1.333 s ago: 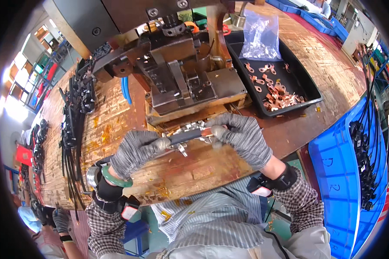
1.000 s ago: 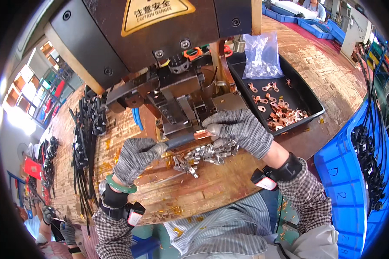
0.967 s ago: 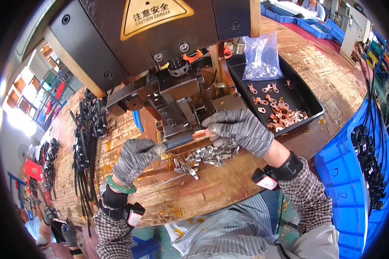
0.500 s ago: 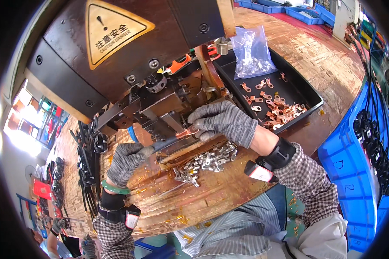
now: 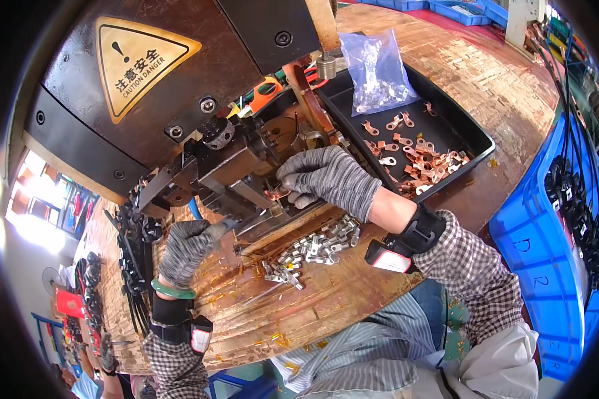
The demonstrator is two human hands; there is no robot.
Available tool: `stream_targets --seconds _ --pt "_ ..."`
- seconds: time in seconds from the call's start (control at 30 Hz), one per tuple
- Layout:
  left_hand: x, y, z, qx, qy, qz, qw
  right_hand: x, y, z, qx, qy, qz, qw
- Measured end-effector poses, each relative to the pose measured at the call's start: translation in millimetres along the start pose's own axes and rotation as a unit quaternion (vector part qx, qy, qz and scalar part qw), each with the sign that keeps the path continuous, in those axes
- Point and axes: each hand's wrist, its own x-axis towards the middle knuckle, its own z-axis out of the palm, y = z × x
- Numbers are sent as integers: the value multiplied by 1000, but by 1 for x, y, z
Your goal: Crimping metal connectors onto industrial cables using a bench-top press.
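Head view: from where I am standing, bundles of black cables [image 5: 132, 256] are lying along the table's left side. Next, the person's left hand [image 5: 188, 249], gloved in grey, is pinching a short dark cable [image 5: 231, 222] between thumb and fingers, just in front of the press tooling [image 5: 231, 169]. Farther right, a copper lug [image 5: 273, 195] is sitting at that tooling, and the right hand [image 5: 333, 178] is pinching its near end, thumb against bent fingers. Tooling and fingers are hiding the stretch between cable and lug, so I am not able to tell whether they are joined or pressed.

I am judging this piece to be midway: it is lying at the tooling, yet neither hand is letting go. Loose silvery lugs [image 5: 323, 247] are lying below the press. Many copper lugs [image 5: 427, 163] are waiting unattached in the black tray [image 5: 449, 118], beside a clear bag [image 5: 379, 76]. At far right, a blue bin [image 5: 542, 272] is holding black cable assemblies [image 5: 572, 213], seemingly a separate batch.
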Motion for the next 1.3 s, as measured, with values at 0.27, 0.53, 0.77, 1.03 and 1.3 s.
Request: stream_targets --seconds 0.27,0.53,0.77,1.03,1.3 --pt "-2 -5 -3 47 -4 -18 999 -2 -3 0 -163 63 -87 981" --pt "2 -11 -8 55 -34 -21 998 -15 -14 -12 -124 127 -163 970" --pt "-3 -7 2 54 1 -10 998 -39 -23 -15 -90 141 -146 975" --pt "-55 -6 36 223 -91 143 960 -108 0 27 -544 43 -326 772" --pt "-125 -47 16 496 210 103 836 -153 75 20 -601 -1 -148 786"
